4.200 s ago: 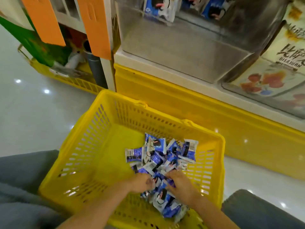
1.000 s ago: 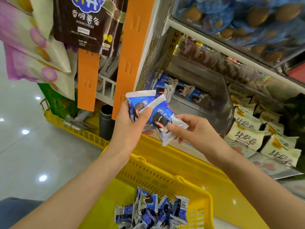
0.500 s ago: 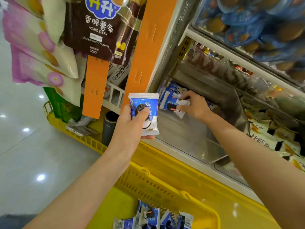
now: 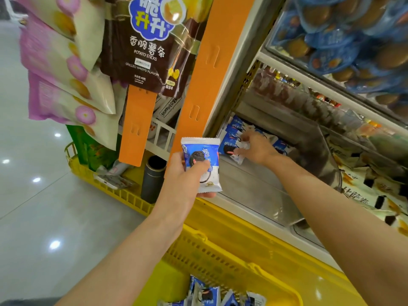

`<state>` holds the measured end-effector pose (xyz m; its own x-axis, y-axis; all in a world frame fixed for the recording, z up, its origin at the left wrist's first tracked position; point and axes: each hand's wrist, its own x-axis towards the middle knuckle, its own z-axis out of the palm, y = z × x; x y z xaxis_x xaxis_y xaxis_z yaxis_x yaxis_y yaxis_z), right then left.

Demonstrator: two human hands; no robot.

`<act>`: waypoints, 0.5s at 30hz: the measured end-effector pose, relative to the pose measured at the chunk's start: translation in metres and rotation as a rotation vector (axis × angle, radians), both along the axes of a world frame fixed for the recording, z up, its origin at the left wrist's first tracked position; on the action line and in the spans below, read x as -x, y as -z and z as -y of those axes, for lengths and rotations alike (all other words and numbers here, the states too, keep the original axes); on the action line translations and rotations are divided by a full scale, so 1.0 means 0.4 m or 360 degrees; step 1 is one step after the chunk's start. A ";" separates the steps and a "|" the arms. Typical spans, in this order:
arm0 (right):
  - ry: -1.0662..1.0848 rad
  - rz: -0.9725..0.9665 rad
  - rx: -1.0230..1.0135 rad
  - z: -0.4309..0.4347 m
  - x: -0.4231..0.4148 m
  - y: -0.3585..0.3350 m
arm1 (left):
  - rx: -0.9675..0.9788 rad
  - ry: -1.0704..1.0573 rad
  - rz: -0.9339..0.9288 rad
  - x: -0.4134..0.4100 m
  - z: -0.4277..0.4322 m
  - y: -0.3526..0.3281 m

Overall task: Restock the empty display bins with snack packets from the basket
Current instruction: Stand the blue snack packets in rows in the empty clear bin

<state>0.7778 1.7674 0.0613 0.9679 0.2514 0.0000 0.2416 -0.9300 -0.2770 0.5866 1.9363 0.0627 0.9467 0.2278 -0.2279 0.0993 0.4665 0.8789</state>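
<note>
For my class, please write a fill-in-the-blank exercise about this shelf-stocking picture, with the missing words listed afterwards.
1. The left hand holds a blue-and-white cookie packet in front of a tall ____ plastic strip.
2. While the right hand grips a second packet inside the clear plastic display bin, more packets lie in the ____ plastic basket below.
3. The brown hanging bag reads "Potato ____".

Missing words: orange; yellow; Sticks.
</note>
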 end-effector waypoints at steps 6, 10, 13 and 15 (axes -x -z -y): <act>-0.0057 0.0402 -0.0623 -0.029 0.186 -0.095 | -0.0136 0.0085 0.0086 0.048 0.003 -0.005; -0.0218 -0.0003 -0.0967 -0.035 0.354 -0.143 | -0.0353 0.0257 0.0174 0.084 0.009 -0.019; -0.0279 -0.0341 -0.1076 -0.017 0.446 -0.168 | -0.0447 0.0315 0.0190 0.108 0.021 -0.029; -0.0238 -0.0528 -0.1154 0.003 0.486 -0.180 | -0.0421 0.0357 0.0169 0.119 0.034 -0.030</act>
